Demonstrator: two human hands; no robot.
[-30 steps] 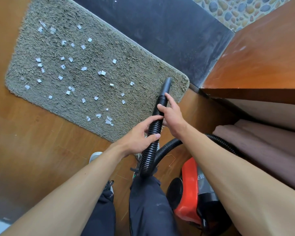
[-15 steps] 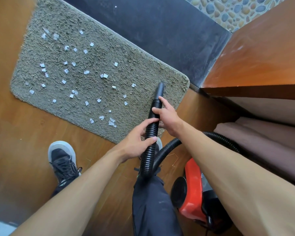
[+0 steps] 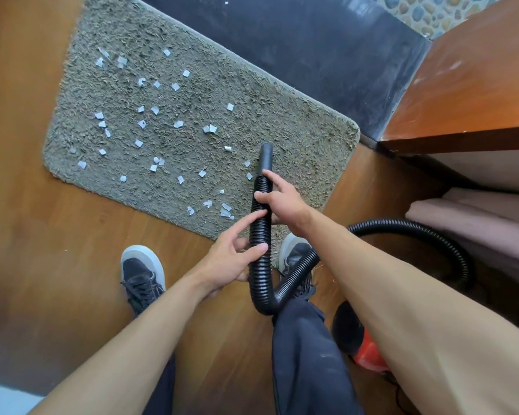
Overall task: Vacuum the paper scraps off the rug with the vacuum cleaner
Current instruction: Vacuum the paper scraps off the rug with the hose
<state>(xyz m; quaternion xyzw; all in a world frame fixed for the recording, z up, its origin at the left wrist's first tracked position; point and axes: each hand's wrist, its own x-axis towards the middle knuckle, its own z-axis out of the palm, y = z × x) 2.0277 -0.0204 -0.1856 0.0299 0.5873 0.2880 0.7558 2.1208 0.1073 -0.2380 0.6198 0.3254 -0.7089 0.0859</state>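
A grey shaggy rug (image 3: 297, 139) lies on the wooden floor, strewn with several small white paper scraps (image 3: 179, 124). A black ribbed vacuum hose (image 3: 259, 265) runs up from a bend near my legs to a smooth black nozzle (image 3: 266, 158) that points over the rug's right half. My right hand (image 3: 282, 202) grips the hose just below the nozzle. My left hand (image 3: 231, 259) holds the hose lower down, thumb and fingers curled round it. The red and black vacuum cleaner body (image 3: 363, 345) sits on the floor at the lower right.
My two dark shoes (image 3: 143, 274) stand at the rug's near edge. A dark floor strip (image 3: 282, 40) borders the rug's far side. A wooden cabinet (image 3: 477, 85) and a pinkish cushion (image 3: 477, 217) stand to the right. Wooden floor (image 3: 42, 235) lies to the left.
I have stepped toward the rug, and both shoes now show. The nozzle has moved left over the rug, closer to the scraps. Both hands keep their hold on the hose.
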